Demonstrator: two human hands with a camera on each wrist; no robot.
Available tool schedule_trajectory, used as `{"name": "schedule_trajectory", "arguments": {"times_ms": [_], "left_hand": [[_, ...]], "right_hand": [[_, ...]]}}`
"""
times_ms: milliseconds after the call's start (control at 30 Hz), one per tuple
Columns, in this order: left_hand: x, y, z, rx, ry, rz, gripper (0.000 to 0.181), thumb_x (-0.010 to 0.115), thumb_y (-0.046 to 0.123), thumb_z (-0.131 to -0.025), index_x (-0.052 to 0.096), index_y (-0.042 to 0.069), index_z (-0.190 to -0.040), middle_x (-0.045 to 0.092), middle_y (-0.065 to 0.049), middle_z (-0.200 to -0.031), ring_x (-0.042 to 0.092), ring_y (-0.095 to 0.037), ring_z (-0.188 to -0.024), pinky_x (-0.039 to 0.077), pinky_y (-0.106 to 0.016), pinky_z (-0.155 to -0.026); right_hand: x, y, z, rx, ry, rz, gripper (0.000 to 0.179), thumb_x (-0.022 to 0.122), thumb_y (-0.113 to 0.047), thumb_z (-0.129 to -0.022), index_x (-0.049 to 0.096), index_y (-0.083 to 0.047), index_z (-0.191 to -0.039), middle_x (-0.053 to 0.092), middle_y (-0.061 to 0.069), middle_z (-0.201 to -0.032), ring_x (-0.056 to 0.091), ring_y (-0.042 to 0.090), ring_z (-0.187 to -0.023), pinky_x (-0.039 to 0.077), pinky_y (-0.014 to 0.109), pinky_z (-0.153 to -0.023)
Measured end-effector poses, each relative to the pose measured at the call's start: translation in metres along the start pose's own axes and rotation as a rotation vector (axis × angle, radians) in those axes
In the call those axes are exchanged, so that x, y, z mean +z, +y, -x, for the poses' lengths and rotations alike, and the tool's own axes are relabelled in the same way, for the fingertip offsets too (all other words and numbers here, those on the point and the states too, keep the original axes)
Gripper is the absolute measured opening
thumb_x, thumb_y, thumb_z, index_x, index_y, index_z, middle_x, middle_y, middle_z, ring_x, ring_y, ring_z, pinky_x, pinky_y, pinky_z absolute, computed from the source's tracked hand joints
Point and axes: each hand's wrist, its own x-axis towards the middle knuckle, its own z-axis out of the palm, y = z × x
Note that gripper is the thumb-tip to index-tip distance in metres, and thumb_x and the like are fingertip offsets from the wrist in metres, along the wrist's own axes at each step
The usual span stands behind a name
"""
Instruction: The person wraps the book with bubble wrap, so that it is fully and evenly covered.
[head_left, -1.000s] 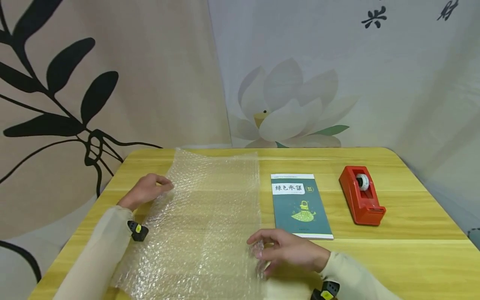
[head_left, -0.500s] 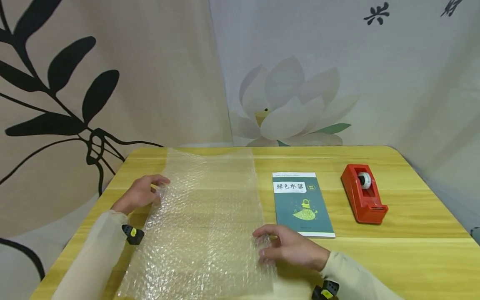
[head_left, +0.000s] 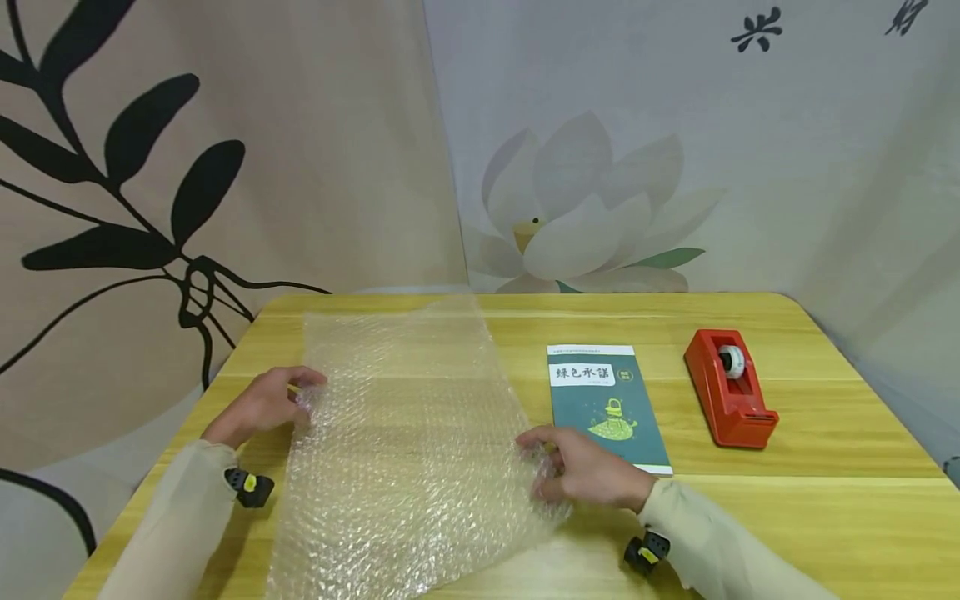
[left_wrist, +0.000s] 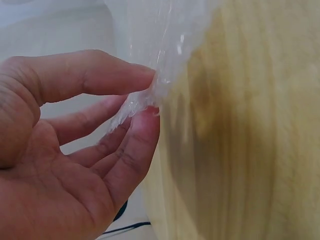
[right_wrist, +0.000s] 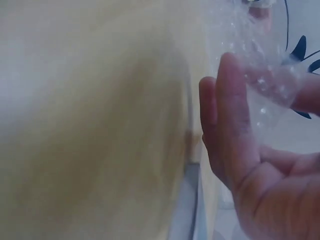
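A clear sheet of bubble wrap [head_left: 405, 433] spans the left half of the table, held between two hands. My left hand [head_left: 262, 404] pinches its left edge; in the left wrist view the thumb and fingertips [left_wrist: 145, 125] close on the crinkled plastic [left_wrist: 170, 45]. My right hand [head_left: 588, 467] grips the right edge lower down, and in the right wrist view the film [right_wrist: 265, 95] passes between thumb and fingers [right_wrist: 232, 100]. Beyond the right hand lies a teal booklet [head_left: 607, 408] with a white title label, its near edge close to that hand.
A red tape dispenser [head_left: 729, 387] with a roll of tape stands right of the booklet. The yellow wood-grain table [head_left: 825, 533] ends at the back against a printed curtain [head_left: 337, 167].
The bubble wrap has turned and shifted, its far edge going left and its near right corner rising. My left hand has moved left and slightly nearer; my right hand has moved slightly right and up.
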Motion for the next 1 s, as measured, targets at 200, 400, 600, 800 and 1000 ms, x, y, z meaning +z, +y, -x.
{"name": "schedule_trajectory", "arguments": {"times_ms": [200, 400, 600, 800, 1000], "left_hand": [[0.001, -0.006, 0.006, -0.005, 0.004, -0.009, 0.069, 0.076, -0.004, -0.073, 0.053, -0.006, -0.137, 0.05, -0.029, -0.137, 0.054, -0.032, -0.104, 0.051, -0.033, -0.081], [0.002, -0.009, 0.011, -0.001, 0.017, -0.027, 0.068, 0.079, 0.0, -0.072, 0.054, -0.006, -0.135, 0.056, -0.027, -0.13, 0.054, -0.031, -0.102, 0.049, -0.035, -0.083], [0.0, -0.01, 0.013, -0.01, 0.013, -0.03, 0.069, 0.083, 0.002, -0.069, 0.056, -0.006, -0.132, 0.058, -0.024, -0.124, 0.054, -0.03, -0.101, 0.048, -0.034, -0.081], [0.0, -0.012, 0.016, -0.016, 0.012, -0.049, 0.066, 0.086, 0.006, -0.067, 0.057, -0.004, -0.126, 0.056, -0.023, -0.117, 0.053, -0.03, -0.098, 0.047, -0.034, -0.078], [-0.003, -0.011, 0.02, -0.024, -0.001, -0.078, 0.064, 0.086, 0.012, -0.071, 0.057, 0.0, -0.127, 0.056, -0.029, -0.124, 0.055, -0.031, -0.099, 0.048, -0.033, -0.077]], "right_hand": [[-0.005, -0.001, -0.007, -0.021, 0.058, 0.171, 0.063, 0.073, 0.006, -0.075, 0.054, 0.007, -0.136, 0.064, 0.023, -0.122, 0.061, 0.009, -0.068, 0.053, 0.024, -0.058], [-0.01, -0.005, -0.013, 0.001, 0.092, 0.322, 0.063, 0.075, 0.006, -0.074, 0.057, 0.004, -0.134, 0.06, 0.022, -0.133, 0.058, 0.011, -0.075, 0.052, 0.023, -0.063], [-0.017, -0.01, -0.018, 0.024, 0.096, 0.392, 0.063, 0.075, 0.007, -0.074, 0.057, 0.003, -0.135, 0.06, 0.021, -0.135, 0.059, 0.011, -0.078, 0.052, 0.024, -0.069], [-0.024, -0.01, -0.027, 0.045, 0.107, 0.427, 0.061, 0.076, 0.006, -0.074, 0.06, 0.002, -0.133, 0.064, 0.018, -0.13, 0.06, 0.012, -0.079, 0.053, 0.027, -0.072], [-0.028, -0.01, -0.028, 0.03, 0.082, 0.395, 0.063, 0.077, 0.002, -0.078, 0.057, -0.001, -0.138, 0.062, 0.019, -0.133, 0.06, 0.01, -0.075, 0.053, 0.025, -0.068]]}}
